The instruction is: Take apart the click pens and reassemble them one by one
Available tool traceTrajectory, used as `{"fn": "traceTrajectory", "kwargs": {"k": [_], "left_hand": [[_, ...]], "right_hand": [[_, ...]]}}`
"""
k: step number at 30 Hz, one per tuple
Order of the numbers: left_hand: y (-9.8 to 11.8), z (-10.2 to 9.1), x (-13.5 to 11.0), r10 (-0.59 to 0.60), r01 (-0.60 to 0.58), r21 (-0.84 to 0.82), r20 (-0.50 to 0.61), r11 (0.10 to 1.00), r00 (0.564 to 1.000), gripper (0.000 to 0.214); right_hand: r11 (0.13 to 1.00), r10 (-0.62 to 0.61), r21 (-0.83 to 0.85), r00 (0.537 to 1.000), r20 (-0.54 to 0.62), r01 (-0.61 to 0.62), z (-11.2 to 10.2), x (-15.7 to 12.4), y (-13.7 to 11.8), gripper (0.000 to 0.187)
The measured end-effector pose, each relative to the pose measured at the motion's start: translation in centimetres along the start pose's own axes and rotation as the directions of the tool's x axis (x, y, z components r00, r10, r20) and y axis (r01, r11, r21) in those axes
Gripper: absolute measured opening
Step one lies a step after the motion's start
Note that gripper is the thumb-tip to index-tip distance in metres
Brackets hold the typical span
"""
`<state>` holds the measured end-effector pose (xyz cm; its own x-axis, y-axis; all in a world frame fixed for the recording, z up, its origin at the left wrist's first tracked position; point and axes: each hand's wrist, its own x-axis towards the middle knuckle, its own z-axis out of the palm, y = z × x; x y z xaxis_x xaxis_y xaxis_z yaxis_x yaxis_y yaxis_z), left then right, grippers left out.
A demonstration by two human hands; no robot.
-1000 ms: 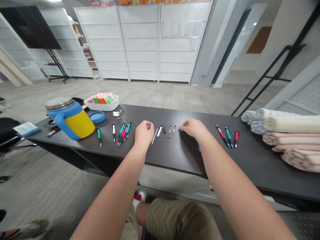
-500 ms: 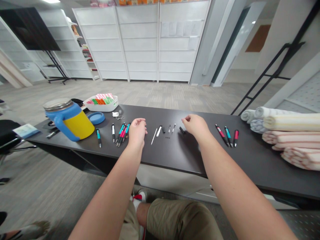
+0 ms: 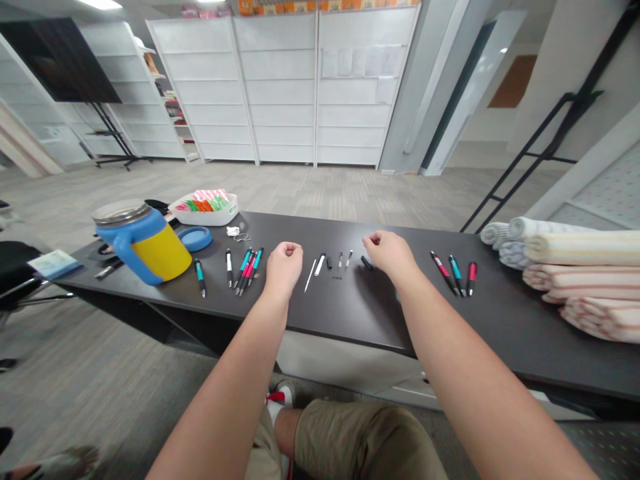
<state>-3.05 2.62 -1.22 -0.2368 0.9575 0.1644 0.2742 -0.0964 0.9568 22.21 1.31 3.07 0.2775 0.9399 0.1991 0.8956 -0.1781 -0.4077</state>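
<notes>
My left hand [image 3: 284, 268] hovers over the table between a bunch of pens and a row of pen parts. Its fingers are curled together, and their contents, if any, are hidden. To its right lie a thin ink refill [image 3: 310, 276], a white pen barrel [image 3: 320, 265], a short black piece [image 3: 329, 263], two small silvery pieces [image 3: 341, 260] and a tiny spring-like part [image 3: 337, 277]. My right hand [image 3: 389, 251] is closed beside a black tube-like pen part [image 3: 367, 263]. Whether its fingertips touch that part or hold anything cannot be made out.
Several pens [image 3: 247, 270] in teal and pink lie left, with three more [image 3: 456, 275] right. A blue-yellow mug [image 3: 163, 253], blue lid [image 3: 195, 238] and white basket [image 3: 220, 217] stand at the left. Rolled towels [image 3: 585, 273] are stacked on the right of the dark table [image 3: 310, 312].
My left hand has moved slightly right, and its fingers have curled closer together. My right hand stays almost in place. The pen parts lie as before.
</notes>
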Motion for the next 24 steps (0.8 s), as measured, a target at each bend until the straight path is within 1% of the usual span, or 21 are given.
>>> {"fn": "traceTrajectory", "kwargs": {"k": [2,4,7,9,12,14,16,19,22,24], "left_hand": [[-0.1,-0.1,0.0,0.034,-0.033,0.055,-0.004,0.998,0.999,0.016],[-0.1,-0.1,-0.2,0.062,-0.062,0.083,0.004,0.995,0.998,0.015],[0.0,-0.2,-0.3,0.067,-0.068,0.051,0.024,0.996,0.997,0.013],[0.0,-0.2,-0.4,0.054,-0.055,0.027,0.036,0.998,0.998,0.012],[0.0,-0.2,-0.4,0.047,-0.048,0.019,0.044,0.999,0.998,0.011],[0.1,-0.2,-0.5,0.050,-0.050,0.015,0.045,0.999,0.998,0.011],[0.1,-0.1,-0.5,0.052,-0.052,0.004,0.041,0.999,0.998,0.010],[0.3,0.1,-0.5,0.054,-0.052,-0.059,0.035,0.997,0.998,0.008],[0.4,0.3,-0.5,0.060,-0.048,-0.194,0.056,0.980,0.997,0.006],[0.6,0.4,-0.5,0.092,-0.065,-0.298,0.075,0.952,0.993,0.007]], "right_hand": [[1.000,-0.018,0.004,1.000,0.003,0.018,0.1,0.0,-0.1,0.029],[0.998,-0.060,0.014,0.998,0.016,0.060,0.2,-0.1,-0.2,0.028],[0.984,-0.173,0.052,0.984,0.048,0.171,0.3,-0.2,-0.4,0.028],[0.958,-0.280,0.086,0.956,0.087,0.272,0.4,-0.4,-0.5,0.030],[0.899,-0.437,0.113,0.884,0.166,0.423,0.7,-0.6,-0.5,0.031],[0.868,-0.497,0.109,0.847,0.192,0.485,0.9,-0.5,-0.2,0.032],[0.854,-0.521,0.099,0.832,0.191,0.511,1.3,-0.3,0.0,0.030],[0.839,-0.545,0.108,0.820,0.174,0.534,1.8,-0.1,0.3,0.025],[0.812,-0.583,0.139,0.799,0.147,0.567,2.1,-0.3,0.2,0.024],[0.796,-0.604,0.149,0.785,0.141,0.586,2.2,-0.5,0.0,0.022]]}}
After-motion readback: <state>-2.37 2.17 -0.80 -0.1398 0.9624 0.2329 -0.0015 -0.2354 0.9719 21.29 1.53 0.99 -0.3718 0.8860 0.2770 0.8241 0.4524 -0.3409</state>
